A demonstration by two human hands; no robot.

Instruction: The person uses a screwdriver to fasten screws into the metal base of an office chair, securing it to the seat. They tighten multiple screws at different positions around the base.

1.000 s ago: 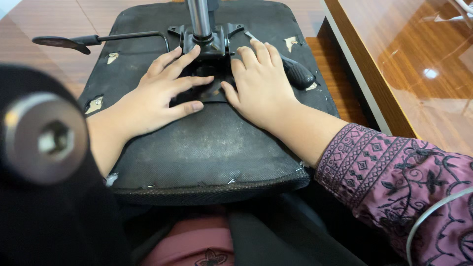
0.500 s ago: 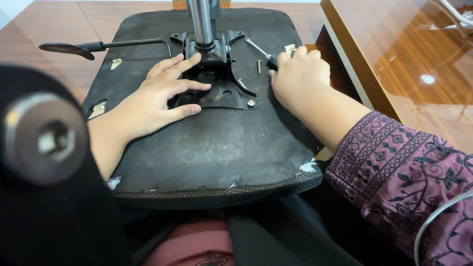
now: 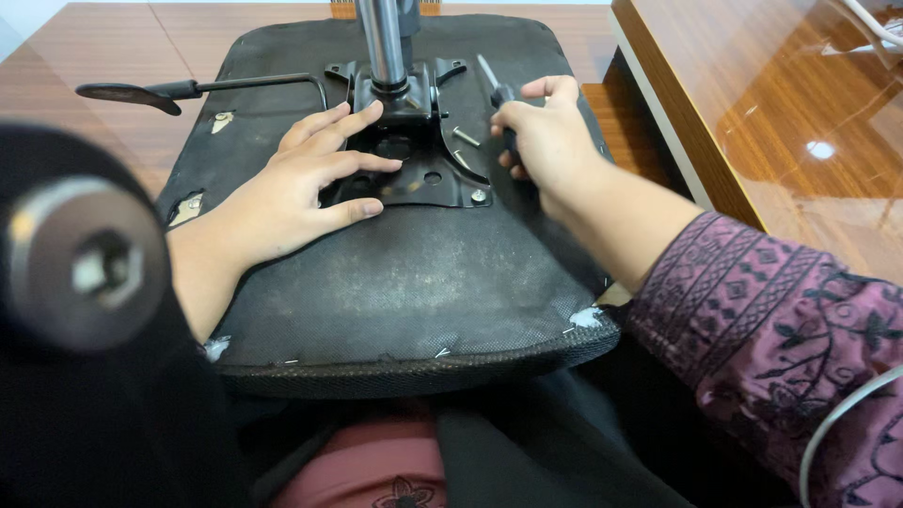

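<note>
Head view: our left hand (image 3: 296, 193) lies flat, fingers spread, on the black metal mounting plate (image 3: 414, 179) bolted to the upturned chair seat (image 3: 423, 282), while our right hand (image 3: 546, 141) is closed around a screwdriver (image 3: 494, 87) just right of the plate, beside a loose bolt (image 3: 466, 137). We judge the screwdriver light and rigid, best gripped at its handle; the seat looks bulky, its fabric underside soft, steadied best by the stiff plate or gas column (image 3: 381, 42).

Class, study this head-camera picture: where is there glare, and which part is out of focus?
Head view: glare shows as a bright spot on the glossy brown wooden desk top; the large round grey metal hub with black surround, close to the lens at left, is blurred; the left hand, right hand and black metal chair mounting plate are sharp and evenly lit.
</note>
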